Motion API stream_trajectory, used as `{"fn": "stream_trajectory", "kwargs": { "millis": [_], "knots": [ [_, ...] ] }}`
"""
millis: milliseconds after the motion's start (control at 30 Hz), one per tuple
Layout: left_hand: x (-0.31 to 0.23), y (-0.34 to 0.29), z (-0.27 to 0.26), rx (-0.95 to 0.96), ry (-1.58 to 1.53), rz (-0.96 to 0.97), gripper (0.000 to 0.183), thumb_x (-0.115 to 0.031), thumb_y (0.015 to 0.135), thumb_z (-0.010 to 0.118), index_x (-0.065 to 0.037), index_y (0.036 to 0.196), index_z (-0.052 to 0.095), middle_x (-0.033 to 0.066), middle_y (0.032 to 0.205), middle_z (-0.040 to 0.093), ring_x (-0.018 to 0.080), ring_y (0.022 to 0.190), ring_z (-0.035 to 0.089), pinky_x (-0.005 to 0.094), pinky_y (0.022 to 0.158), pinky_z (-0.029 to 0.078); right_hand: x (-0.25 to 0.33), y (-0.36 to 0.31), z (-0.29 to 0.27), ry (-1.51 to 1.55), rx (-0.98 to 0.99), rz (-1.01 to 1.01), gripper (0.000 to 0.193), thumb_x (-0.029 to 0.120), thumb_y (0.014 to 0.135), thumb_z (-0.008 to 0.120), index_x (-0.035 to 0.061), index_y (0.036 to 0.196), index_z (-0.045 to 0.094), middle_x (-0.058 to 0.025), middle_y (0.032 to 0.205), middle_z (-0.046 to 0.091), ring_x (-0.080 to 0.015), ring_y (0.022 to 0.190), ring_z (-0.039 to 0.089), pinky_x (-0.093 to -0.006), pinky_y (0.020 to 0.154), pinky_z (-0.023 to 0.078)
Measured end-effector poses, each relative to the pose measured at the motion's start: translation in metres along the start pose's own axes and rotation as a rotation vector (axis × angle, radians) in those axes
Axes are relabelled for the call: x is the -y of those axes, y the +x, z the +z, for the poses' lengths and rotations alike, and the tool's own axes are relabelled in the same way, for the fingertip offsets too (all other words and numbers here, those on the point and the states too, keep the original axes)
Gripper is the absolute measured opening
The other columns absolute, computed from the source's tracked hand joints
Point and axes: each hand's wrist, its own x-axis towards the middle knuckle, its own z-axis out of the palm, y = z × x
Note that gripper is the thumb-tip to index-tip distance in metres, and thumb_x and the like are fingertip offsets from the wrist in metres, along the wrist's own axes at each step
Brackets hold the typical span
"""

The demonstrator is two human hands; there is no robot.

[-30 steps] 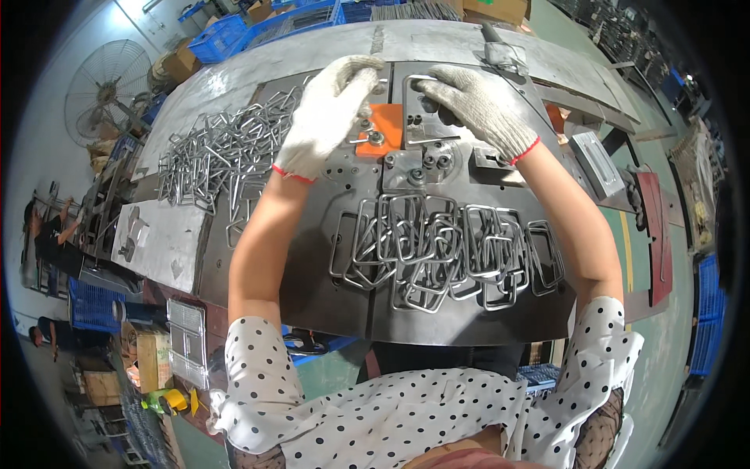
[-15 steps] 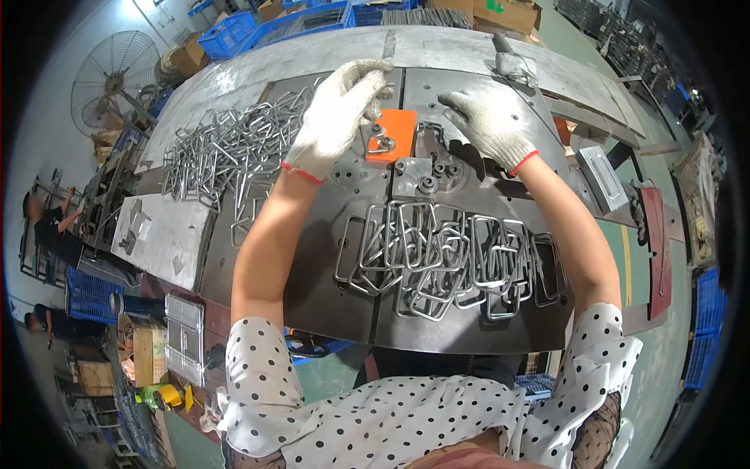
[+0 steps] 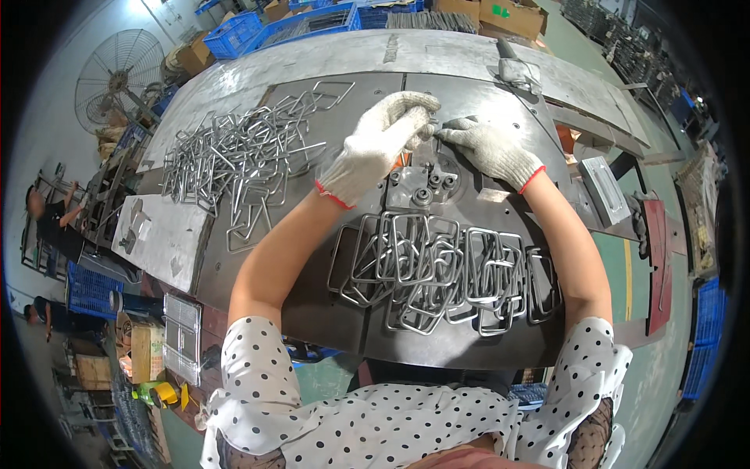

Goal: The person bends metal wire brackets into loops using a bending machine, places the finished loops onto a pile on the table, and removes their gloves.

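My left hand [image 3: 380, 144], in a white knit glove with a red cuff, is curled closed over the metal jig [image 3: 422, 186] in the table's middle. What lies between its fingertips is too small to make out. Close to it on the right is my right hand [image 3: 494, 150], gloved alike, its thumb and fingers drawn together at the jig's far side; whatever they grip is hidden. Only a sliver of an orange plate [image 3: 401, 161] shows beside my left hand. Bent metal wire frames [image 3: 410, 246] lie heaped on the near side of the jig.
A larger pile of wire frames [image 3: 234, 148] spreads over the table's left part. Blue crates [image 3: 234, 35] stand beyond the far edge. A grey block [image 3: 603, 187] sits at the right edge, and a handled tool [image 3: 516, 69] lies at the far right. Two people are far left.
My left hand has moved right and slightly nearer, now covering most of the orange plate. My right hand has shifted slightly nearer, and the gap between the hands has narrowed.
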Motion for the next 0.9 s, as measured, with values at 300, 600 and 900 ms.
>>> {"fn": "stream_trajectory", "kwargs": {
  "millis": [300,600,900],
  "knots": [
    [0.019,0.007,0.002,0.056,0.037,-0.033,0.023,-0.015,0.108,0.056,-0.001,0.122,0.066,-0.0015,0.093,0.062,0.0032,0.079,0.051,0.0186,0.067,0.042,-0.009,-0.004,0.007,0.039,-0.055,-0.008,0.041,0.015,0.097,0.058,0.0197,0.137,0.066,-0.0115,0.128,0.064,-0.036,0.117,0.061,-0.0474,0.1,0.05],
    [0.021,0.009,0.0,0.087,-0.02,-0.083,0.022,-0.014,0.108,0.056,-0.001,0.121,0.067,-0.0031,0.091,0.06,0.0021,0.076,0.047,0.0181,0.063,0.039,-0.005,-0.006,0.001,0.074,-0.052,0.003,0.042,0.014,0.096,0.059,0.019,0.137,0.065,-0.0112,0.132,0.063,-0.037,0.119,0.06,-0.0466,0.103,0.048],
    [0.024,0.011,-0.003,0.118,-0.073,-0.093,0.021,-0.015,0.108,0.055,-0.001,0.12,0.066,-0.0044,0.089,0.057,0.0025,0.073,0.044,0.0182,0.061,0.036,-0.004,-0.006,0.004,0.035,-0.018,0.034,0.042,0.017,0.099,0.056,0.0231,0.14,0.064,-0.0091,0.141,0.061,-0.0342,0.125,0.058,-0.0473,0.107,0.046]
  ]
}}
